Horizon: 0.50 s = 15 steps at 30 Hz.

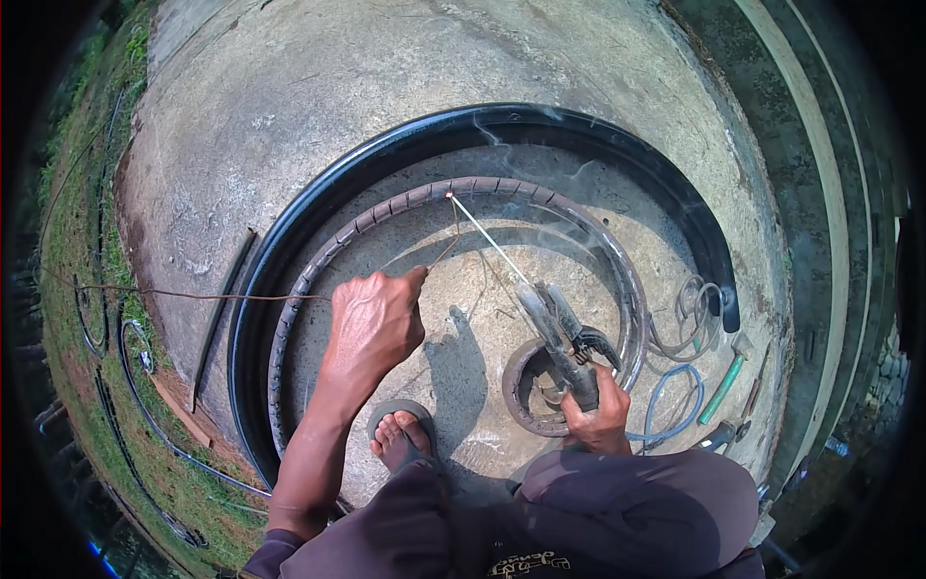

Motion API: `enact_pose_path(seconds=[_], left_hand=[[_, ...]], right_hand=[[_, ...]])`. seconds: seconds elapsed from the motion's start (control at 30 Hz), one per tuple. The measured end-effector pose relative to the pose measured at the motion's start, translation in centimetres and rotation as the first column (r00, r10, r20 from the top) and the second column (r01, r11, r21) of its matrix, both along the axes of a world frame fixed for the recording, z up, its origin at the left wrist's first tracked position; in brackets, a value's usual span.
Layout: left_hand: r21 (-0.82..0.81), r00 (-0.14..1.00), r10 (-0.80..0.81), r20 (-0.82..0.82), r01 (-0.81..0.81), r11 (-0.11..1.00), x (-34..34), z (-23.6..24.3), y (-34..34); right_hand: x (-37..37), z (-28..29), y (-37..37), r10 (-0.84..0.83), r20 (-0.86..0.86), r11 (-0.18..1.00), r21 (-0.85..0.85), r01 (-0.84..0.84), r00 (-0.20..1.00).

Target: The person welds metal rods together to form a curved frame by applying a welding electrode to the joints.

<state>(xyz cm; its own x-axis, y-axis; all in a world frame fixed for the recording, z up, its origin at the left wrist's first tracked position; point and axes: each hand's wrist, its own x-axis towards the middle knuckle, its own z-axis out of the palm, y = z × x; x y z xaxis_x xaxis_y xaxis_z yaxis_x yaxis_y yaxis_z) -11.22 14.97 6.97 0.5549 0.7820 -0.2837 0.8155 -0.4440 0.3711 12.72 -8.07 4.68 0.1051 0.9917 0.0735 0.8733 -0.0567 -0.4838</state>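
My left hand (376, 318) is closed on a thin rusty wire (444, 253), bent upward to the top of a slotted metal ring (386, 205). My right hand (596, 413) grips a bulky, dark welding electrode holder (552, 323). A long white electrode (482, 228) runs from it to a small glowing spot on the ring, beside the wire's end, with pale smoke nearby. Around the ring curves a black channel-shaped piece (386, 143). A short, thick rusty metal hoop (521, 405) lies beneath the holder and my right hand.
On the concrete slab (231, 116) are coiled hoses (675, 376), a green-handled hammer (721, 391) and a narrow dark bar (220, 318). Grass (87, 241) with cables borders the left, a stepped concrete edge (810, 174) the right. My sandalled foot (400, 434) stands inside the ring.
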Motion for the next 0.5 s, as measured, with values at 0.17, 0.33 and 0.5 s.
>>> enact_pose_path(seconds=[0.17, 0.33, 0.5], left_hand=[[-0.001, 1.000, -0.004, -0.008, 0.004, 1.000, -0.2, 0.1, 0.1], [-0.020, 1.000, 0.004, -0.002, -0.004, 1.000, -0.2, 0.2, 0.1], [-0.059, 0.999, 0.024, -0.029, -0.025, 0.998, 0.1, 0.4, 0.3]], right_hand=[[-0.3, 2.5, 0.9, -0.660, -0.749, 0.749, -0.648, 0.137, 0.068], [-0.1, 0.4, -0.1, -0.210, -0.167, 0.977, -0.076, 0.199, 0.963], [1.3, 0.2, 0.0, -0.254, -0.395, 0.963, -0.190, 0.192, 0.883]])
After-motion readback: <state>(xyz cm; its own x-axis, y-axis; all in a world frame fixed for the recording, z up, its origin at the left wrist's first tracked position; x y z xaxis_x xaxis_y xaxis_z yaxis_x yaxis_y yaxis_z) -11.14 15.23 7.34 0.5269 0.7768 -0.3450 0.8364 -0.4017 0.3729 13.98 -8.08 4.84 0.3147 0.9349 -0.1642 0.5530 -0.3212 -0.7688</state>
